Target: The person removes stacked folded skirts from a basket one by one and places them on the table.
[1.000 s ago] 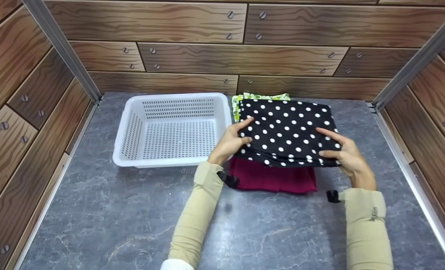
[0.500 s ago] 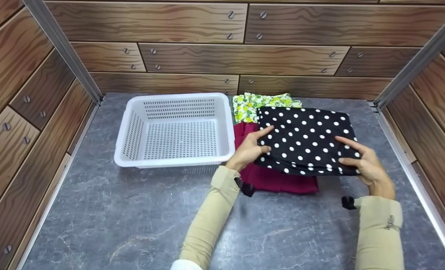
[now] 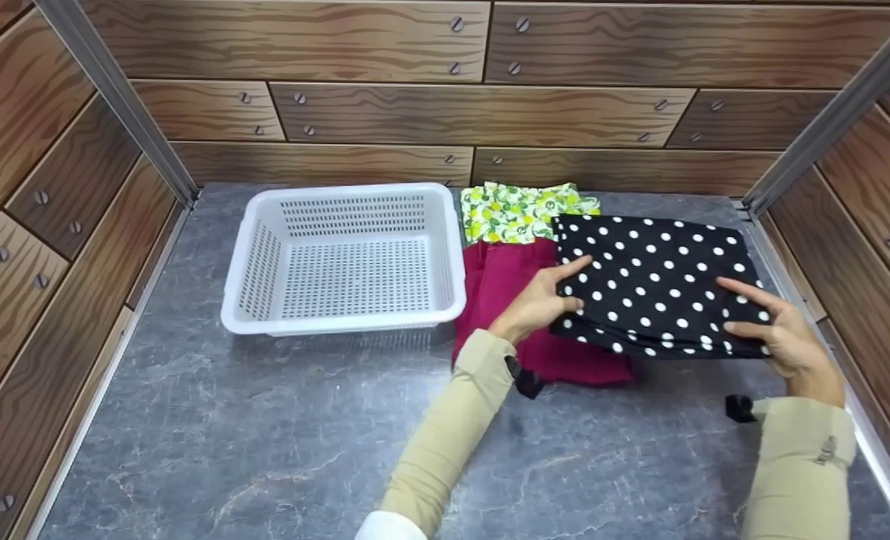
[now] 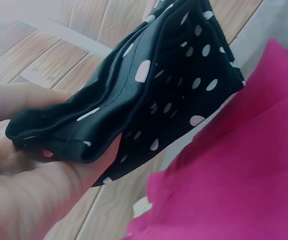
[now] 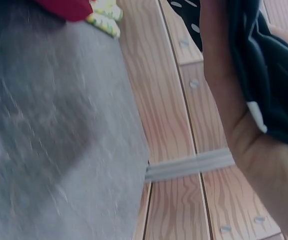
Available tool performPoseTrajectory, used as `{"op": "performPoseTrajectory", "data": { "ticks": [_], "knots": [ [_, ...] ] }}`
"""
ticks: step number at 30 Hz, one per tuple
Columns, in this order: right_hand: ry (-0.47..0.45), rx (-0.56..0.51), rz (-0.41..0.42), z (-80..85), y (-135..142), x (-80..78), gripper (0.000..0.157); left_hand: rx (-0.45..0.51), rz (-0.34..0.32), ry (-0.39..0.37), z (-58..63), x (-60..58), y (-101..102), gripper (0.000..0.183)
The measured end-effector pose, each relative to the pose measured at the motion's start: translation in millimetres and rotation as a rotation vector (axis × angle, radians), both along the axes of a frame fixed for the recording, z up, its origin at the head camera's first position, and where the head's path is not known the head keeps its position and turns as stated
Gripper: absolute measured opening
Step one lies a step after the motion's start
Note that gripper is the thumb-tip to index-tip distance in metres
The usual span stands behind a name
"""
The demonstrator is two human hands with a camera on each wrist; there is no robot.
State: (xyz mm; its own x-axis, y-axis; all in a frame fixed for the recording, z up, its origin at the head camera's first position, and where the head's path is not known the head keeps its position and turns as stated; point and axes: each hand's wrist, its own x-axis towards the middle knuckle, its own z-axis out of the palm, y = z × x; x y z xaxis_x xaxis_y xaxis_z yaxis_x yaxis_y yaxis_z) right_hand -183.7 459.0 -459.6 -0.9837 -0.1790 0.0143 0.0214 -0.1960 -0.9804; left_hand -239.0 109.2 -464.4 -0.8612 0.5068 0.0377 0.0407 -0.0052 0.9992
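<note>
Both hands hold up a folded black cloth with white polka dots [image 3: 654, 285]. My left hand [image 3: 542, 304] pinches its left edge between thumb and fingers; the left wrist view shows the folded layers of the polka-dot cloth [image 4: 133, 90] gripped there. At the opposite edge, my right hand [image 3: 786, 337] grips the cloth, and the right wrist view shows dark fabric [image 5: 271, 85] within that hand [image 5: 249, 130]. Partly under the raised cloth lies a folded magenta cloth [image 3: 501, 277]. Behind it is a folded cloth with a yellow-and-green lemon print [image 3: 516, 214], partly covered.
A white perforated plastic basket [image 3: 343, 322] stands left of the cloths, with nothing in it. Wood-patterned walls [image 3: 385, 112] with grey metal corner posts [image 3: 118, 97] enclose the grey marbled tabletop [image 3: 280, 435] at the back and both sides.
Both hands have carried the polka-dot cloth to the right, away from the basket. More of the magenta and lemon-print cloths now shows. The basket stays where it was.
</note>
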Motion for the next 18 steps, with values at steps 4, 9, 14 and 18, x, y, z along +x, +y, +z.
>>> {"op": "performPoseTrajectory", "data": {
  "ticks": [4, 9, 14, 18],
  "knots": [
    [-0.007, 0.016, 0.003, 1.0, 16.0, 5.7, 0.073, 0.005, -0.028, -0.016, -4.9, 5.3, 15.9, 0.074],
    [-0.026, 0.069, -0.070, -3.3, 28.9, 10.1, 0.072, -0.018, -0.047, -0.016, -12.8, 8.3, 33.1, 0.075],
    [-0.097, 0.138, -0.177, -8.4, 39.9, 13.2, 0.068, -0.029, -0.049, -0.037, -20.0, 13.2, 52.7, 0.076],
    [-0.121, 0.259, -0.244, -13.2, 49.4, 17.0, 0.066, -0.012, -0.027, -0.081, -27.9, 21.2, 72.4, 0.073]
  ]
}}
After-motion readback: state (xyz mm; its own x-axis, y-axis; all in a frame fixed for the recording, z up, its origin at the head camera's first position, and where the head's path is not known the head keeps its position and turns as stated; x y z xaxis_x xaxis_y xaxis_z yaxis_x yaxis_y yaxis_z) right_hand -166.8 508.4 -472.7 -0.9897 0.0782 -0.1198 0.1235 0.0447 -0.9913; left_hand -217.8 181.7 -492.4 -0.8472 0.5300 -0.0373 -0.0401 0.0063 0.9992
